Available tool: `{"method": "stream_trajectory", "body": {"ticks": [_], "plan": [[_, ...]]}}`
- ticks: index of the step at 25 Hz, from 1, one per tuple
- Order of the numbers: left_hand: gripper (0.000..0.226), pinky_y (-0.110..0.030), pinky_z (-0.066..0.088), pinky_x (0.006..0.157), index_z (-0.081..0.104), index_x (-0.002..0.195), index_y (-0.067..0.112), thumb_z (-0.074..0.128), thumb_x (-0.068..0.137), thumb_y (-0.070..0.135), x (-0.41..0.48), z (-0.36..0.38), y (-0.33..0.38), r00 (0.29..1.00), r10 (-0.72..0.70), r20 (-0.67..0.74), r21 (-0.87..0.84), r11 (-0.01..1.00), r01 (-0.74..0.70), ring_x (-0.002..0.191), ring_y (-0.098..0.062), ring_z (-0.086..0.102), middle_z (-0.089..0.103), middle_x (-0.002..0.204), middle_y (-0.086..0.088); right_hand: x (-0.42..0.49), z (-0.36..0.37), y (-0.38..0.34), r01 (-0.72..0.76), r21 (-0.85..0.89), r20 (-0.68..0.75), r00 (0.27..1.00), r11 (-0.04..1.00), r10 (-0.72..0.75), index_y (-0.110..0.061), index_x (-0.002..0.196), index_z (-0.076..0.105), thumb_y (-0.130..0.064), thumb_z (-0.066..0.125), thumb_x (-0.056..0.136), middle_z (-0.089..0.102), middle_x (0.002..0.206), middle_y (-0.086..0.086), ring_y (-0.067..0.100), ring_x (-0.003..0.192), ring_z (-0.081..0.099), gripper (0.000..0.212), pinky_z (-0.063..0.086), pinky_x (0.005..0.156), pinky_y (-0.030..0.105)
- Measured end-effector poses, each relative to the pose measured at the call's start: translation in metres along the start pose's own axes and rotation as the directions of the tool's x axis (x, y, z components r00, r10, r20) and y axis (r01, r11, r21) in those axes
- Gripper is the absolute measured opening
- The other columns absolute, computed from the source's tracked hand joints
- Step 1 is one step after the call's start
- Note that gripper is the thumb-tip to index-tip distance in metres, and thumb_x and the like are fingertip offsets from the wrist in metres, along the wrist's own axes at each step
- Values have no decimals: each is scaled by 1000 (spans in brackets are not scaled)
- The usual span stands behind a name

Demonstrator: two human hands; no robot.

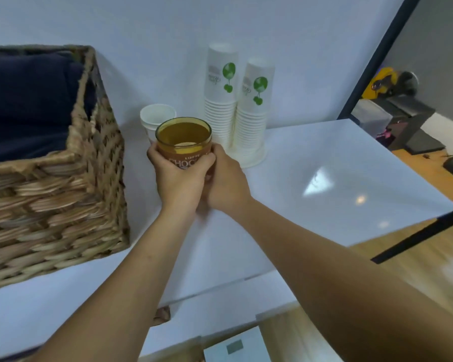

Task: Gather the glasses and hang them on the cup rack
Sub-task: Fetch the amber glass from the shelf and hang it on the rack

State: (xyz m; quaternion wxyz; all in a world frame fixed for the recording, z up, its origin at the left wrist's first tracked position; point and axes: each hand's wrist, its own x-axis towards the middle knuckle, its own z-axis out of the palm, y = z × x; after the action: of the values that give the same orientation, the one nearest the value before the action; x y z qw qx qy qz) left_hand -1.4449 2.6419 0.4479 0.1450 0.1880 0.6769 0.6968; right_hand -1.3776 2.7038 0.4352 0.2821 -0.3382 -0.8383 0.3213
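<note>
Both hands wrap an amber glass tumbler (pixel 183 142) at the back of a white worktop (pixel 311 178), the left hand (pixel 177 178) and right hand (pixel 225 178) with fingers (pixel 209 158) curled tight around its printed lower wall. The tumbler stands upright, mouth up, long axis vertical, just in front of a white paper cup (pixel 156 117) and beside two inverted paper cup stacks (pixel 236 108). Rigid, smooth and breakable, it likely suits a firm mid-wall hold. A wicker basket (pixel 63 194) sits left.
</note>
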Motion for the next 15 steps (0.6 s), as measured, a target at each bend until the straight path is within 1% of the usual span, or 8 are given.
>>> {"method": "stream_trajectory", "body": {"ticks": [1, 2, 3, 6, 8, 10, 12, 15], "plan": [[94, -20, 49, 72, 37, 130, 30, 84, 49, 41, -7, 0, 4, 1000, 12, -14, -14, 1000, -13, 82, 14, 59, 58, 106, 20, -5, -5, -1, 15, 48, 5, 1000, 999, -15, -25, 113, 48, -39, 73, 62, 66, 99, -6, 15, 86, 64, 58, 55, 69, 37], [93, -17, 48, 70, 38, 128, 31, 84, 48, 41, -16, 0, 8, 999, 38, -19, -23, 999, -38, 81, 17, 58, 58, 105, 22, -11, -13, -2, 38, 99, 0, 999, 994, -38, -24, 114, 49, -39, 74, 60, 66, 102, -6, 15, 90, 64, 61, 56, 73, 40], [92, -17, 48, 72, 39, 127, 31, 85, 48, 41, -28, 1, 13, 998, 67, -20, -28, 997, -68, 83, 17, 59, 59, 106, 21, -18, -23, -3, 70, 144, -10, 998, 987, -69, -24, 115, 49, -40, 75, 58, 66, 105, -6, 14, 93, 64, 64, 56, 76, 41], [88, -24, 54, 80, 43, 123, 30, 88, 49, 40, -73, -1, 27, 989, 142, -43, -14, 990, -142, 92, 10, 61, 61, 108, 20, -43, -53, -3, 174, 223, -29, 985, 959, -172, -25, 119, 46, -48, 77, 52, 63, 111, -10, 8, 96, 62, 77, 56, 78, 34], [85, -29, 56, 84, 45, 121, 30, 88, 48, 43, -112, -6, 37, 981, 176, -85, -24, 984, -178, 96, 4, 64, 63, 110, 16, -72, -72, -3, 247, 292, -5, 967, 924, -256, -28, 123, 42, -50, 81, 55, 61, 115, -10, 4, 100, 60, 82, 56, 79, 32], [84, -33, 56, 86, 47, 122, 27, 88, 50, 42, -155, -13, 46, 975, 178, -133, -67, 980, -189, 100, -5, 66, 65, 114, 7, -104, -85, -2, 285, 356, 52, 945, 890, -323, -32, 125, 38, -52, 81, 57, 61, 117, -12, 2, 101, 60, 83, 55, 79, 29], [79, -36, 57, 87, 50, 124, 24, 87, 55, 40, -200, -20, 49, 975, 151, -166, -114, 979, -171, 101, -11, 68, 68, 114, 1, -139, -92, -1, 288, 412, 90, 931, 864, -353, -34, 127, 36, -52, 81, 59, 63, 116, -12, 2, 98, 62, 84, 55, 78, 27], [69, -36, 58, 85, 55, 120, 25, 84, 61, 43, -254, -42, 55, 977, 115, -181, -162, 976, -145, 100, -14, 70, 72, 109, 1, -187, -97, -15, 297, 509, 62, 923, 808, -379, -36, 125, 37, -55, 80, 58, 66, 110, -13, -1, 92, 65, 81, 55, 72, 20]]}}
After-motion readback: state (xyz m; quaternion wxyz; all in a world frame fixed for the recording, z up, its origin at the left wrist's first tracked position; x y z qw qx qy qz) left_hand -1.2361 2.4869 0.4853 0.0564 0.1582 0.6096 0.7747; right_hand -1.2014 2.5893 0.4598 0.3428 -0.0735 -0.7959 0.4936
